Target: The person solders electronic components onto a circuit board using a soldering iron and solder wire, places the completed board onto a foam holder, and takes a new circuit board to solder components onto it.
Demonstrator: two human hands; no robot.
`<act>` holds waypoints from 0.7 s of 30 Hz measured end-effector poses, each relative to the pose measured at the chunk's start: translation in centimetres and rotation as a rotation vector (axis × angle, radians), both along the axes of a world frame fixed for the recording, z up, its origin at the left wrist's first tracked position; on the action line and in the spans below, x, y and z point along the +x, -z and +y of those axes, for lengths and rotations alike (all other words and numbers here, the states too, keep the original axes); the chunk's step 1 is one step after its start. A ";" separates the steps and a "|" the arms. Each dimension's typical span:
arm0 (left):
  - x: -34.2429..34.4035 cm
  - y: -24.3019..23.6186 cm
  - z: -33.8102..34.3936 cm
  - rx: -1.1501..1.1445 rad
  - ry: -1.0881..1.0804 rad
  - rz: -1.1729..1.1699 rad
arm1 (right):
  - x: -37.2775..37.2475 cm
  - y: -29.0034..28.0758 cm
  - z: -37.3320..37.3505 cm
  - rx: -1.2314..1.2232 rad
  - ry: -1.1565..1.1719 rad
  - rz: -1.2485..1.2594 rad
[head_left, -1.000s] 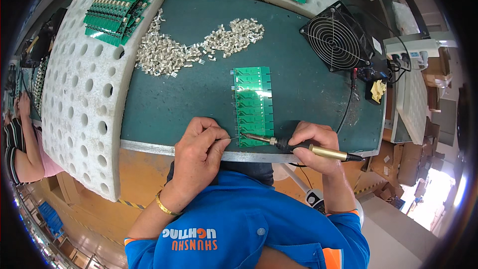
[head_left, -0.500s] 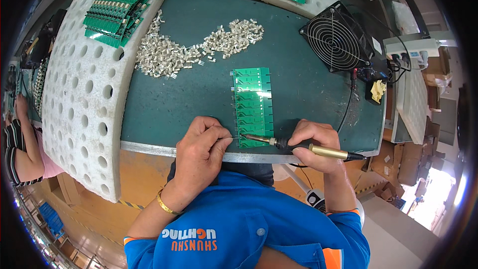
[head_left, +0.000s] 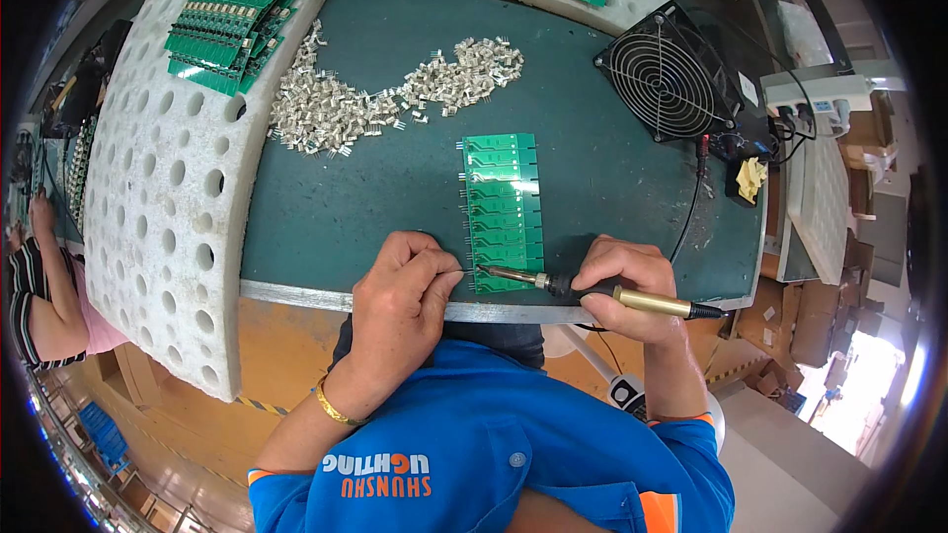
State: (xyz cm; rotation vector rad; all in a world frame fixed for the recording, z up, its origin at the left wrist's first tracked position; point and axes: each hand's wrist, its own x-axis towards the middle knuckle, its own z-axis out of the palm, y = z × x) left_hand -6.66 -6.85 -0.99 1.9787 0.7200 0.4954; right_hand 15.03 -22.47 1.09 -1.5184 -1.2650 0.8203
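A green circuit board panel [head_left: 504, 205] lies lengthwise on the dark green bench, with small pins along its left edge. My right hand [head_left: 632, 281] is closed around a soldering iron [head_left: 650, 302] with a gold and black handle. The iron's tip rests at the lower left part of the board, by the pins. On the other side, my left hand [head_left: 400, 291] pinches a thin solder wire [head_left: 468, 271], whose end meets the iron tip. Most of the wire is hidden by the fingers.
Loose white connectors [head_left: 331, 114] lie heaped beyond the board. A black fan [head_left: 667, 74] stands at the far right, near a yellow sponge [head_left: 750, 180]. Green boards [head_left: 237, 30] are stacked on white perforated foam [head_left: 158, 207] at left. Another person's arm [head_left: 54, 276] shows at far left.
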 end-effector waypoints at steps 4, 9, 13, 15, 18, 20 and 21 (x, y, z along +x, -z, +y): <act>-0.2 0.0 0.0 -0.011 -0.008 -0.004 | 0.0 0.0 0.0 0.012 -0.001 -0.004; -1.2 -0.1 0.5 -0.047 -0.001 -0.029 | 0.3 -0.6 -0.8 0.054 0.042 0.022; -2.0 0.0 1.0 -0.025 -0.039 -0.032 | 0.7 -0.9 -1.8 0.094 0.106 0.058; -2.1 -0.2 1.2 -0.036 -0.059 -0.027 | 0.7 -0.9 -2.0 0.109 0.118 0.065; -2.1 -0.2 1.3 -0.067 -0.060 -0.012 | 0.5 -0.5 -2.3 0.116 0.133 0.075; -2.1 0.4 1.3 -0.051 -0.080 -0.057 | 0.3 -0.1 -2.3 0.160 0.136 0.121; -2.1 0.5 1.3 -0.052 -0.080 -0.058 | 0.0 0.0 -2.4 0.158 0.136 0.120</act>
